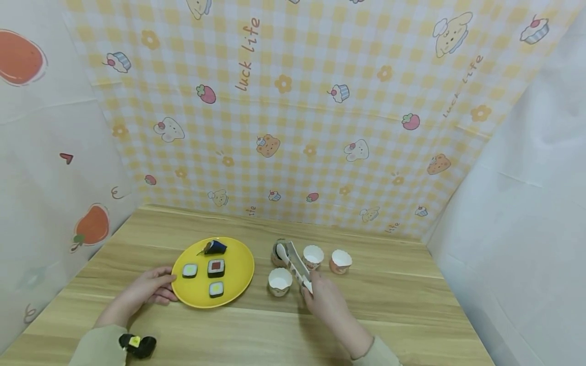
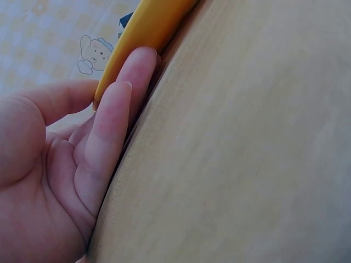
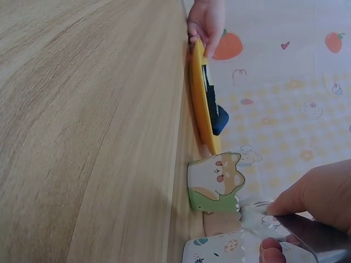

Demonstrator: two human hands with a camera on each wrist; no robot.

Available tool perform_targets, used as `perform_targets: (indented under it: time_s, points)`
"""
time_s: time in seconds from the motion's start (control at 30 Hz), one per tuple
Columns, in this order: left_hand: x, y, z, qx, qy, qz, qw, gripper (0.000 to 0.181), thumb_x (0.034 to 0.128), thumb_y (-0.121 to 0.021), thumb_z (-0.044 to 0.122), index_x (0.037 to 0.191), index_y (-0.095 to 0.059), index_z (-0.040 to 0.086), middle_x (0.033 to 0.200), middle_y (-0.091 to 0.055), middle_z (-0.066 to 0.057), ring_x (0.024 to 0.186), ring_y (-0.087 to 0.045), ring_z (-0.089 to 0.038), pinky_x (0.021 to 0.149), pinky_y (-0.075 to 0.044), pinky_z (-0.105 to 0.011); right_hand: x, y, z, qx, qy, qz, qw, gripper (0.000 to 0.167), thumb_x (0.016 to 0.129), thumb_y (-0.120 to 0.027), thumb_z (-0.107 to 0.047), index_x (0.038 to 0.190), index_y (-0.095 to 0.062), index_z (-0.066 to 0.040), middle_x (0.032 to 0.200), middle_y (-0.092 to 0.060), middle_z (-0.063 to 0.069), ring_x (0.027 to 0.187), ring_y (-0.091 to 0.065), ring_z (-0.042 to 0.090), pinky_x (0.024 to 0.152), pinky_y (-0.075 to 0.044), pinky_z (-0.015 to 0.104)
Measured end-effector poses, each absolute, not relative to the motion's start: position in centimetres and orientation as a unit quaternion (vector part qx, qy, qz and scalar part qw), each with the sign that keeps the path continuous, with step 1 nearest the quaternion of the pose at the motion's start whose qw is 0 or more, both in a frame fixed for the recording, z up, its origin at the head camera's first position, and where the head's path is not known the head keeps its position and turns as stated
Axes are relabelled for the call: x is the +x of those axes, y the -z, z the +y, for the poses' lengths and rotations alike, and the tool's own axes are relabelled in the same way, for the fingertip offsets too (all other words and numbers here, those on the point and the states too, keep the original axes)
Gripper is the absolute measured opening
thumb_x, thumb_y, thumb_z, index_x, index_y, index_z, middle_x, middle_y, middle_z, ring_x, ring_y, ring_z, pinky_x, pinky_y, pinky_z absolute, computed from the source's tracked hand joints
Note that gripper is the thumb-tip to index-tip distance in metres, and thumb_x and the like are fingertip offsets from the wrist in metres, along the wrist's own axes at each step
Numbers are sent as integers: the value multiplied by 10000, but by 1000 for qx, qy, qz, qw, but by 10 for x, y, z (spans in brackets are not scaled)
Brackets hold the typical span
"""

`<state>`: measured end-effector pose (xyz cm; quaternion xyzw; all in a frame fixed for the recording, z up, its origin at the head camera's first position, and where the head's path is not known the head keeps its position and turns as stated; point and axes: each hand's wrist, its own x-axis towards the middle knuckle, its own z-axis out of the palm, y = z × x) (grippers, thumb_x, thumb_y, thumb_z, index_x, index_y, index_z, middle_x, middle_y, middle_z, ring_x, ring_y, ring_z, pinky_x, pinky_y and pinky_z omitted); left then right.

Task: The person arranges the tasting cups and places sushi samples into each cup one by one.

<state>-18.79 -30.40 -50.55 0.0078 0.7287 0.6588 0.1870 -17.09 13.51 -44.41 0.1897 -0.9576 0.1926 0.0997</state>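
Note:
My left hand (image 1: 155, 287) pinches the near-left rim of a yellow plate (image 1: 242, 274), thumb on top and fingers beneath in the left wrist view. On the plate lie several toy sushi pieces: a square roll with a red centre (image 1: 216, 267), smaller rolls with green (image 1: 189, 270) and yellow (image 1: 216, 289) centres, and a dark blue hand roll (image 1: 215, 247). My right hand (image 1: 326, 297) grips metal tongs (image 1: 298, 265). Their far ends reach into a paper baking cup (image 1: 277, 259) with something dark inside. Whether the tongs grip that dark thing, I cannot tell.
More paper baking cups stand around the tongs: a white-lined cup (image 1: 280, 282) in front, another cup (image 1: 313, 256) behind and a third (image 1: 340, 261) to the right. A checked cloth (image 1: 293, 168) hangs behind the wooden table (image 1: 238, 335), with white cloth at both sides.

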Motion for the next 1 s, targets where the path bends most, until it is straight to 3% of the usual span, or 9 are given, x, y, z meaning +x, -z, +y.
perform_targets:
  time_s: [0.2, 0.53, 1.0]
  points:
    - [-188, 504, -303, 9, -658, 730, 187, 619, 1013, -452, 165, 1356, -135, -241, 835, -679, -123, 737, -692, -243, 629, -573, -319, -170, 443, 135, 187, -196, -957, 107, 292, 841, -703, -104, 1049, -596, 70, 845, -613, 85, 678, -589, 170, 544, -504, 302]
    - [-188, 505, -304, 12, -657, 730, 189, 621, 1014, -447, 165, 1357, -128, -242, 841, -678, -128, 737, -689, -242, 632, -573, -322, -169, 439, 136, 192, -208, -954, 99, 354, 838, -705, -92, 1110, -579, 97, 823, -609, 68, 635, -551, 124, 499, -463, 232]
    - [-187, 502, -303, 8, -656, 730, 192, 635, 1015, -446, 163, 1364, -107, -245, 836, -673, -118, 736, -687, -237, 634, -573, -318, -171, 437, 138, 186, -210, -956, 85, 379, 845, -707, -138, 1135, -579, 70, 807, -614, 57, 612, -541, 115, 475, -442, 239]
